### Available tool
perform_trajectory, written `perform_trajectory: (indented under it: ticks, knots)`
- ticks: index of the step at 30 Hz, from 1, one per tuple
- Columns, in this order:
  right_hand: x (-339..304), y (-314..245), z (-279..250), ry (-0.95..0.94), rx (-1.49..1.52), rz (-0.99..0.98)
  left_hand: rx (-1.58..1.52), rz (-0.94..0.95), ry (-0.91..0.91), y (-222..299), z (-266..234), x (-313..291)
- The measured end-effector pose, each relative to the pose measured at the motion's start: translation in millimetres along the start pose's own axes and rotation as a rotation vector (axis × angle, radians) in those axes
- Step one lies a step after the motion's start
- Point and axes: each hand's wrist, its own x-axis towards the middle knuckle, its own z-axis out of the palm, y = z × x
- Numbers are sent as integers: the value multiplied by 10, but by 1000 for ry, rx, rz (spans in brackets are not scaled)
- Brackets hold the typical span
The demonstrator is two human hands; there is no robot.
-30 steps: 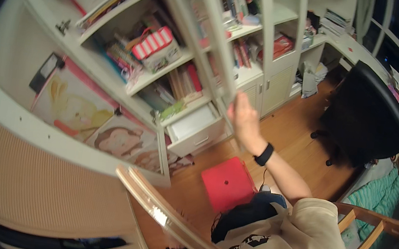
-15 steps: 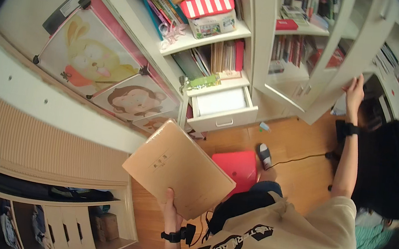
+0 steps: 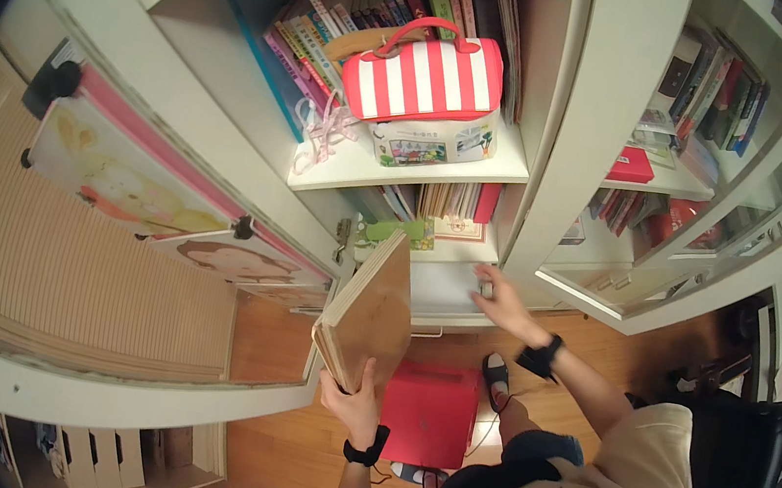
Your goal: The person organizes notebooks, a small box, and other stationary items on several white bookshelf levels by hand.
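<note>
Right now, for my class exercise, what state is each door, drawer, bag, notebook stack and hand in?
Left cabinet door: swung open.
Right glass door: swung open.
Drawer: pulled open.
Striped bag: lid down, handle up.
Brown notebook stack: closed, tilted, held.
Left hand: gripping the stack.
Right hand: open, fingers slightly curled, over the drawer; contact unclear.

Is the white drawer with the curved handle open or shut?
Open: the drawer sticks out from the white cabinet, and its inside shows.
</note>
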Motion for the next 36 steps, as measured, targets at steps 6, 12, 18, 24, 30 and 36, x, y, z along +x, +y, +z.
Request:
perform_trajectory:
  ticks: [6, 12, 18, 24, 30, 36]
  knots:
    - [1772, -91, 653, 426, -226, -145, 79, -64, -16, -219, 63, -140]
    - [2122, -279, 935, 777, -408, -67, 132, -102, -10, -794, -428, -530]
    - [2240, -142, 1176, 798, -800, -183, 286, -270, -24, -895, -698, -722]
    - [2503, -167, 1060, 458, -658, -134, 293, -248, 83, -937, -558, -607]
    - [2404, 15, 738, 363, -771, -128, 85, -220, -10, -1102, -305, -335]
    - [2324, 288, 483, 616, -637, -350, -203, -199, 35, -816, 570, 117]
